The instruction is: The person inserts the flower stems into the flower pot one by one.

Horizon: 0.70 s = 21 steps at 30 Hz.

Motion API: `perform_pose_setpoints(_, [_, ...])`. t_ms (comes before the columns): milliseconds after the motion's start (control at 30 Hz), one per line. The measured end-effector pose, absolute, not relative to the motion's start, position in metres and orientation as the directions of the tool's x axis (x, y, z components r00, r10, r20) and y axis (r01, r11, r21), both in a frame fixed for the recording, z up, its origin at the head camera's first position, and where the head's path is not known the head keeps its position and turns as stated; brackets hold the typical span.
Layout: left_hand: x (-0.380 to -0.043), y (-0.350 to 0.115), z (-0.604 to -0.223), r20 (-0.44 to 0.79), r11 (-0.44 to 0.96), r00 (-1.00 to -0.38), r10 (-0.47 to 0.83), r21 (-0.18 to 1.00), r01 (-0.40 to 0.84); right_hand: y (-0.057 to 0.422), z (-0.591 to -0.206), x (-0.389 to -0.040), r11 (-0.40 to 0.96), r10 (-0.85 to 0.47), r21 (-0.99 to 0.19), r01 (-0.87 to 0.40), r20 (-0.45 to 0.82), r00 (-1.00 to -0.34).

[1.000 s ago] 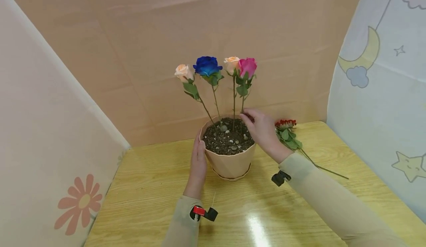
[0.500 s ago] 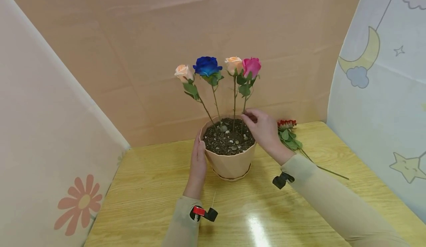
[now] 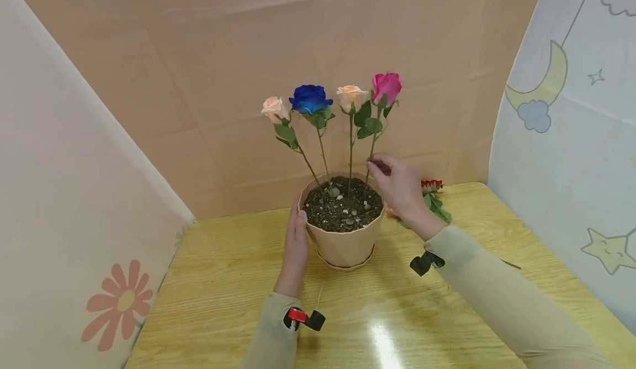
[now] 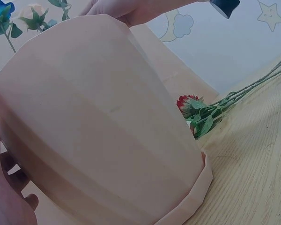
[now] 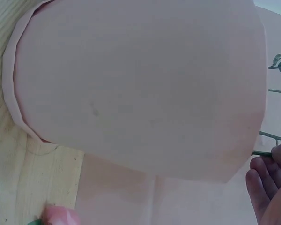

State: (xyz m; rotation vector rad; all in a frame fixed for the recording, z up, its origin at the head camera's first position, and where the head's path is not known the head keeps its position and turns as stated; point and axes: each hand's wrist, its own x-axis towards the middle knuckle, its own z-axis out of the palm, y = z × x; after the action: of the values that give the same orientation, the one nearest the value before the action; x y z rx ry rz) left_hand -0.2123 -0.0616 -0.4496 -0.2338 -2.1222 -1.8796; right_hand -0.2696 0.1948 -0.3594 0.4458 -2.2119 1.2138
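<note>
In the head view a pale peach flowerpot (image 3: 343, 244) full of dark soil (image 3: 338, 217) stands on its saucer. My right hand (image 3: 399, 189) pinches the stem of a magenta rose (image 3: 386, 87) between thumb and fingers, above the pot's right side; the stem's lower end reaches the soil. In the right wrist view, those fingers grip the green stem (image 5: 261, 153) just past the rim. My left hand (image 3: 296, 242) lies against the pot's left wall with fingers extended. A pale peach rose (image 3: 275, 109), a blue rose (image 3: 310, 99) and another peach rose (image 3: 351, 98) stand in the soil.
Behind my right hand, a red flower (image 3: 431, 184) with green leaves lies on the wooden table (image 3: 223, 280). A pink bloom (image 5: 61, 215) shows low in the right wrist view. Cloth screens (image 3: 323, 37) enclose the back and both sides.
My right hand has shifted right and slightly up with the magenta rose, whose bloom now stands apart from the neighbouring peach rose. The left hand and pot stay where they were.
</note>
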Motion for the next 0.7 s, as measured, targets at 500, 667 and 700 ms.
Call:
perform_pose_setpoints(500, [-0.212, -0.063, -0.449, 0.345, 0.138, -0.936, -0.071, 0.933, 0.333, 0.192, -0.374, -0.275, 0.629, -0.055, -0.601, -0.493, 0.598, -0.799])
perform_pose_setpoints(667, [-0.212, -0.063, -0.45, 0.346, 0.142, -0.936, -0.067, 0.932, 0.334, 0.189, -0.375, -0.275, 0.63, -0.066, -0.602, -0.491, 0.589, -0.806])
perform_pose_setpoints(700, [-0.212, -0.063, -0.451, 0.341, 0.143, -0.938, -0.066, 0.933, 0.33, 0.188, -0.375, -0.274, 0.627, -0.064, -0.606, -0.489, 0.585, -0.808])
